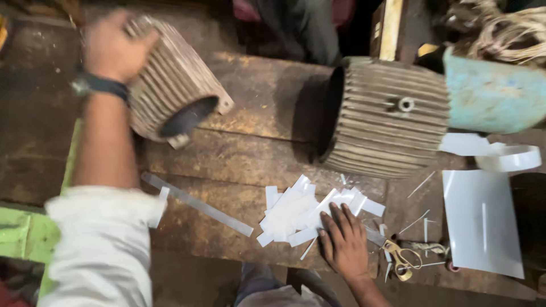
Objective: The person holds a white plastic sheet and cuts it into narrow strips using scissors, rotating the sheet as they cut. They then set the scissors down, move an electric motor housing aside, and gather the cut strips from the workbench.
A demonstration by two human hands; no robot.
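My left hand point(114, 45) grips the top of a finned metal motor housing point(170, 85), which is tilted with its open end toward me at the upper left of a worn wooden bench point(250, 153). My right hand point(345, 241) lies flat, fingers spread, on a pile of white paper strips point(301, 213) near the bench's front edge. A second, larger finned housing point(381, 119) lies on its side to the right, its open end facing left.
A long metal ruler point(196, 203) lies across the bench front. Gold-handled scissors point(401, 258) sit right of my right hand, beside a white sheet point(483, 222) and a curled white strip point(512, 159). A teal metal part point(495, 94) adjoins the larger housing.
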